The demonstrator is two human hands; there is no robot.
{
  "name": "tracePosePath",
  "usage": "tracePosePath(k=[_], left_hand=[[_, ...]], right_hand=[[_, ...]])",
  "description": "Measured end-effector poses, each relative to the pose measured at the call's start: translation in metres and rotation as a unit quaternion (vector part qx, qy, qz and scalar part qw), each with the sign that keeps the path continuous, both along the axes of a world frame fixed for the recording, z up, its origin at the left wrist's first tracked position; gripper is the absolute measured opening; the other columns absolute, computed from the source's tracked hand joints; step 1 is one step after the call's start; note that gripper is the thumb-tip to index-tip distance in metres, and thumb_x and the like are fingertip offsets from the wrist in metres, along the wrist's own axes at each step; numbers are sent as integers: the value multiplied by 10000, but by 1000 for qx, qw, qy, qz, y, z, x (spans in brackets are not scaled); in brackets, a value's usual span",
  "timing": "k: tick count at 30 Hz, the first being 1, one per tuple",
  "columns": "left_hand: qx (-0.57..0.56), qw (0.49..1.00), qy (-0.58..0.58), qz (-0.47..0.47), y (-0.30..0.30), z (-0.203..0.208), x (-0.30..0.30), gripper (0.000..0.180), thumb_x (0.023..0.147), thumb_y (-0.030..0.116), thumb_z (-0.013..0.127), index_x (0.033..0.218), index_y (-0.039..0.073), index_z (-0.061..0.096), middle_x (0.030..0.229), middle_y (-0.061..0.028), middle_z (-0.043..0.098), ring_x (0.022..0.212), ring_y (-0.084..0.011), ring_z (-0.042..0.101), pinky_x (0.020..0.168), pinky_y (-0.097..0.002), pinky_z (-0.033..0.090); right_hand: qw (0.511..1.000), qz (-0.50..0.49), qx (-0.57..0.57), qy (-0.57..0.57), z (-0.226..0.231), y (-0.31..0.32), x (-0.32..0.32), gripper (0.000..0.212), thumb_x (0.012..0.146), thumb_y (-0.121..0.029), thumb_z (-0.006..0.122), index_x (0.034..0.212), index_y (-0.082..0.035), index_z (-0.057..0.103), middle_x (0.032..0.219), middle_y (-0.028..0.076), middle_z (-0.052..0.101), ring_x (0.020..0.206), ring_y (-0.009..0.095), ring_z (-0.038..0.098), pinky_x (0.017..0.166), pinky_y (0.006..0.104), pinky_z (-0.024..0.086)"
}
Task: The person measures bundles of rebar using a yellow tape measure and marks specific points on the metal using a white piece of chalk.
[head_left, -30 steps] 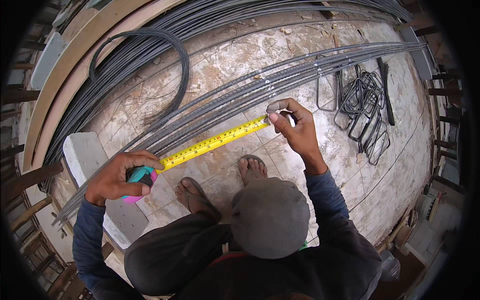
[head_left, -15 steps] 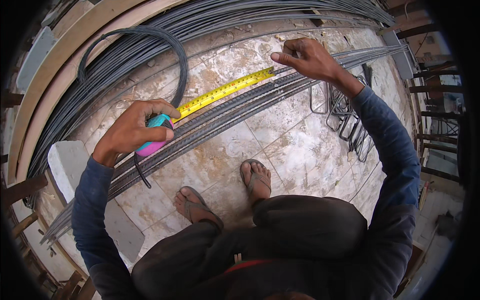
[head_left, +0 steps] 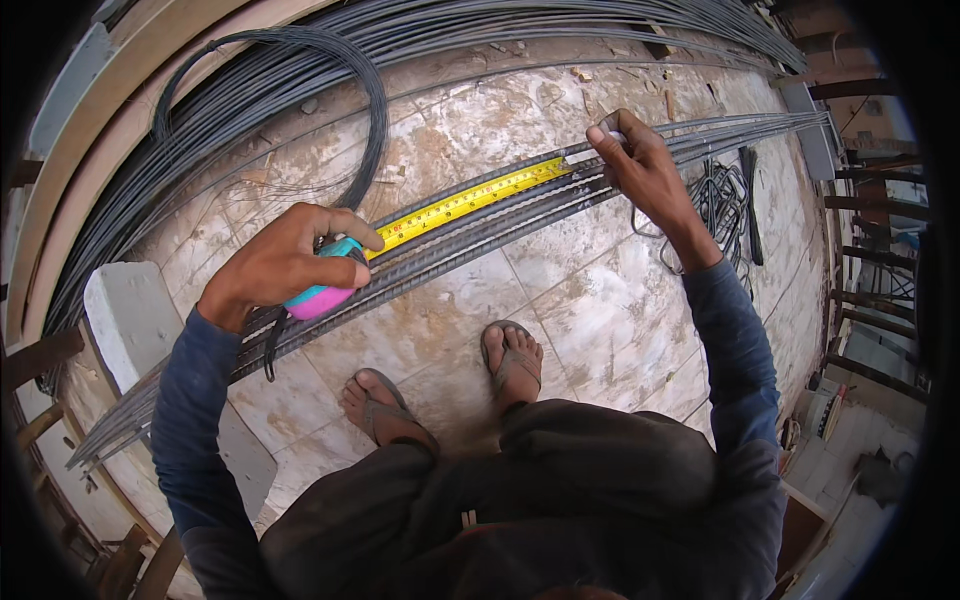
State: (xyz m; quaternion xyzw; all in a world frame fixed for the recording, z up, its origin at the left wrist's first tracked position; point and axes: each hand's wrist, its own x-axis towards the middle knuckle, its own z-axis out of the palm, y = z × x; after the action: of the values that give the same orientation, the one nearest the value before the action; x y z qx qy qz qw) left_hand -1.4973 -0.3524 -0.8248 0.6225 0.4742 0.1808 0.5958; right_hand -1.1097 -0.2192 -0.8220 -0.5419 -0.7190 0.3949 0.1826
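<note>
My left hand [head_left: 300, 258] grips a teal and pink tape measure [head_left: 322, 300] with a black wrist strap hanging from it. Its yellow blade [head_left: 470, 200] is drawn out along a bundle of ribbed steel bars [head_left: 440, 247], lying over them. Beyond the blade's end, my right hand [head_left: 640, 165] is closed over the bars, thumb against fingers. A small whitish piece [head_left: 613, 136] shows at those fingertips; its exact kind is unclear.
Longer thin steel rods [head_left: 440, 50] and a loop of dark wire [head_left: 375, 110] lie at the far side. Bent wire stirrups [head_left: 715, 205] sit at the right. A pale block [head_left: 130, 320] stands at the left, and my sandalled feet [head_left: 515, 360] are near the bars.
My right hand has moved right and down to the bars, past the blade's end. The tape measure and its blade have shifted slightly right, and the blade now rests lower over the bars.
</note>
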Motion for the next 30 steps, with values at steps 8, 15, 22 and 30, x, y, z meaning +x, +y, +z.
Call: tracePosePath(k=[8, 15, 22, 30], left_hand=[[23, 999, 47, -11, 3, -2, 5, 444, 775, 270, 764, 1105, -25, 731, 1011, -183, 721, 951, -254, 667, 907, -334, 478], [4, 998, 62, -1, 2, 0, 7, 475, 740, 272, 775, 1114, -18, 733, 1056, -176, 721, 992, -254, 654, 924, -339, 463], [-19, 995, 96, -14, 4, 2, 7, 483, 743, 279, 785, 1130, -6, 732, 1121, -162, 719, 1065, -259, 655, 999, -342, 453], [-25, 995, 97, -17, 6, 4, 8, 499, 763, 317, 778, 1135, -13, 729, 1087, -162, 719, 1023, -255, 659, 934, -344, 474]], right_hand=[[978, 120, 171, 15, -13, 4, -11, 348, 955, -263, 695, 1219, -38, 672, 879, 116, 689, 742, 181, 628, 696, 335, 525], [983, 173, 59, 30, -13, -11, -57, 180, 926, -172, 720, 1034, -29, 703, 821, 116, 706, 660, 173, 635, 619, 340, 498], [964, 222, 148, 8, -16, -27, -93, 249, 883, -192, 732, 1088, -62, 678, 775, 170, 712, 627, 302, 677, 592, 400, 523], [959, 245, 145, -17, -24, -26, -105, 297, 894, -241, 711, 1113, -43, 677, 765, 169, 711, 620, 313, 678, 595, 410, 527]])
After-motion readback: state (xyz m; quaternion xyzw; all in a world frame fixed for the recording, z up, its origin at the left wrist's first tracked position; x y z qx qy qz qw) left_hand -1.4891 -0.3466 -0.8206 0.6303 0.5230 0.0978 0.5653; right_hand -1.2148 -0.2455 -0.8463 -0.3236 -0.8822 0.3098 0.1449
